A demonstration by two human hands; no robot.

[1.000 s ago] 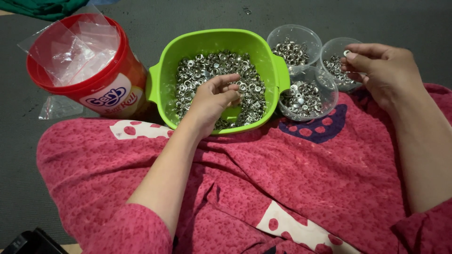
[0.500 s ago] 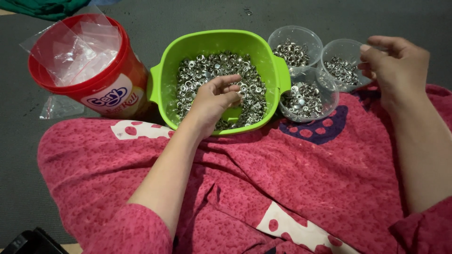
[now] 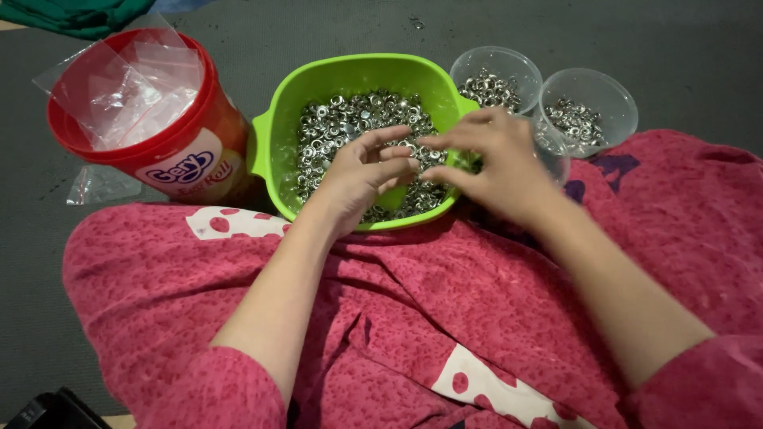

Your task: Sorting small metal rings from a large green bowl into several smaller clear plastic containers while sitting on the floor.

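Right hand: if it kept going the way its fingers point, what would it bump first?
Probably the left hand, whose fingertips almost meet the right hand over the green bowl of metal rings.

I could not see whether my left hand pinched any of the small metal rings, because its fingertips were curled over the pile and the pieces were too small. My right hand covered the right rim of the green bowl and almost all of a third clear cup behind it. The green cloth was cut by the top edge. A black object was cut by the bottom edge, so I could not tell what it was. The clear plastic bags hid the inside of the red bucket.
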